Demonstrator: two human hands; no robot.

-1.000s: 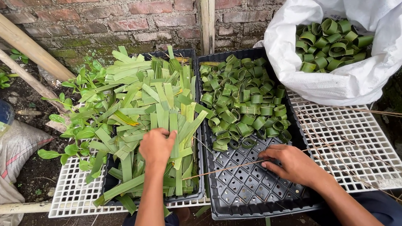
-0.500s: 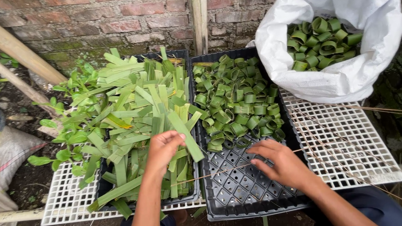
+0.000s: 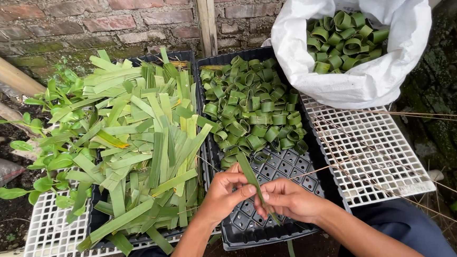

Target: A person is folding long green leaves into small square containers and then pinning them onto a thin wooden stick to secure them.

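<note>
My left hand (image 3: 224, 193) and my right hand (image 3: 287, 198) meet over the near end of a black plastic tray (image 3: 277, 227), both gripping one flat green leaf strip (image 3: 248, 173). The strip runs from between my fingers up toward the tray's far half. That far half holds a heap of leaf strips rolled into rings (image 3: 248, 109). To the left lies a thick pile of flat cut leaf strips (image 3: 139, 144) on another black tray.
A white sack (image 3: 363, 80) with more rolled rings (image 3: 342, 39) stands at the back right. White plastic grids (image 3: 378, 151) lie under the trays, with thin sticks (image 3: 347, 161) across the right one. A brick wall, bamboo poles (image 3: 0, 68) and leafy plants (image 3: 45, 155) border the back and left.
My left hand left the flat leaf pile carrying one strip and moved right. My right hand came in to meet it, and both now hold the strip over the black tray.
</note>
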